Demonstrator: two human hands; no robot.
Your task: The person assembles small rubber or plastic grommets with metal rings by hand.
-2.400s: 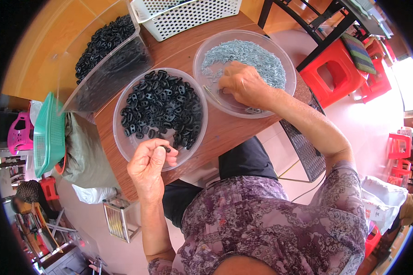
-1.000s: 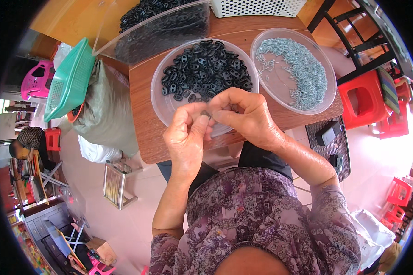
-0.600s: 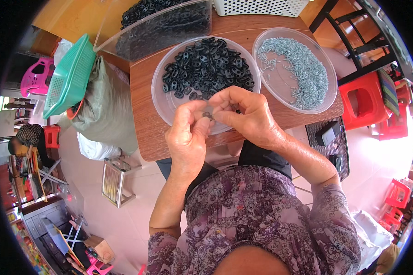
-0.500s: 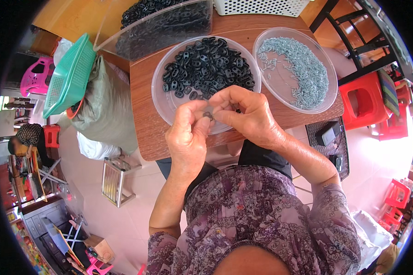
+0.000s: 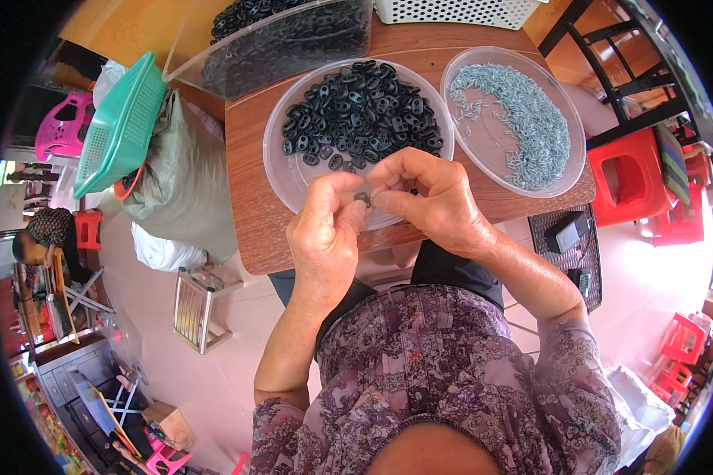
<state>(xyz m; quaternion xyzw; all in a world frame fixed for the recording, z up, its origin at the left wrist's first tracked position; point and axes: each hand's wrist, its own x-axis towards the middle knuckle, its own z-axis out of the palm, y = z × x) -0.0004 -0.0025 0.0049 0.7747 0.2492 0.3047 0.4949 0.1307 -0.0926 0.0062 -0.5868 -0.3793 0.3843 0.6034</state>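
Observation:
Over the near rim of a round clear tub (image 5: pixel 276 170), my two hands meet fingertip to fingertip. Between thumb and forefinger, my left hand (image 5: pixel 325 229) pinches a small black oval piece (image 5: pixel 362 197). My right hand (image 5: pixel 436 198) is closed, its thumb and forefinger pressed together right beside that piece. What those fingertips hold is too small to make out; something dark shows under the curled fingers. Inside the tub lies a heap of black oval pieces with two holes (image 5: pixel 364 107). A second round tub (image 5: pixel 477 154) to the right contains many small silvery pins or screws (image 5: pixel 531 119).
Both tubs stand on a brown wooden table (image 5: pixel 249 229). Behind them are a clear bin of black pieces (image 5: pixel 285 59) and a white perforated basket (image 5: pixel 459 12). Left are a green basket (image 5: pixel 119 131), a sack (image 5: pixel 186 182) and a metal stool (image 5: pixel 202 309). Red stools (image 5: pixel 622 174) stand right.
Both hands keep nearly the same pose, with the fingertips shifting only slightly around the small black piece. The whole view has moved a little.

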